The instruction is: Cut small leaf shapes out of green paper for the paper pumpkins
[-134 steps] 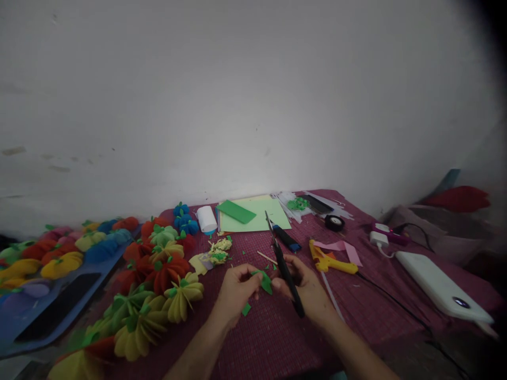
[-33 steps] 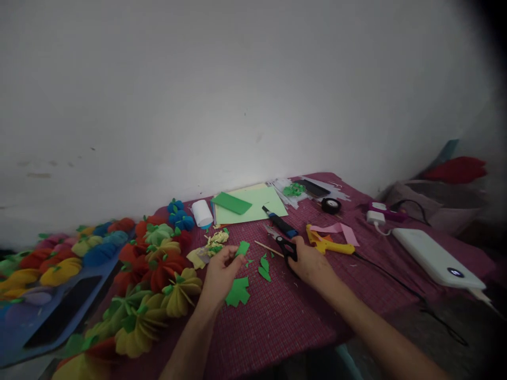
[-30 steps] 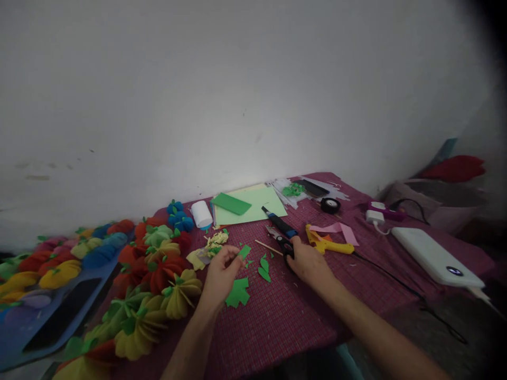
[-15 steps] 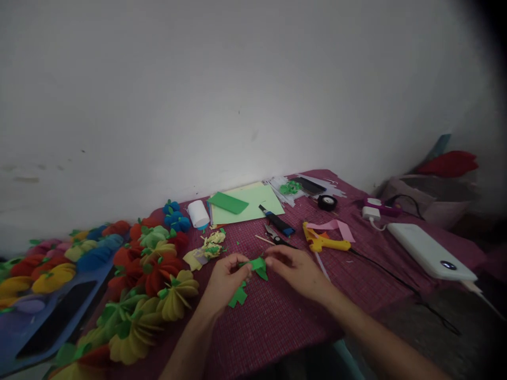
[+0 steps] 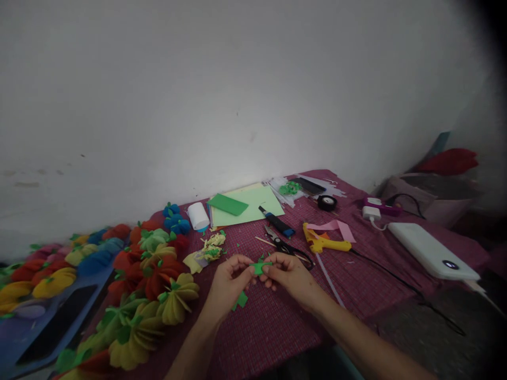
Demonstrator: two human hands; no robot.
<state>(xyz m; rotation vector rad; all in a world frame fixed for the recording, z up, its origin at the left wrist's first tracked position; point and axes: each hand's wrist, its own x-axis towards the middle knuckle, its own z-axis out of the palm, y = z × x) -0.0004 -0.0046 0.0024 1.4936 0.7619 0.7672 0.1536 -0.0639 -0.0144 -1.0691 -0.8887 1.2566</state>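
Between my two hands is a small piece of green paper (image 5: 260,268), pinched at both ends above the table. My left hand (image 5: 233,277) has thumb and fingers closed on its left end. My right hand (image 5: 288,274) grips the right end the same way. Under my left hand lies another green paper cutout (image 5: 240,301), partly covered by the hand. A pair of scissors (image 5: 287,246) with black handles lies just beyond my right hand, next to a thin stick (image 5: 264,241).
Colourful paper pumpkins (image 5: 158,269) crowd the left side. Behind are paper scraps (image 5: 212,247), a white bottle (image 5: 198,216), green sheets (image 5: 257,203) and a utility knife (image 5: 279,222). At right lie a yellow glue gun (image 5: 327,244) with a cord, black tape (image 5: 327,202) and a white power bank (image 5: 431,250).
My right hand has come back to the green paper, so both hands now pinch it and hold it flatter. The scissors' handles have come into view.
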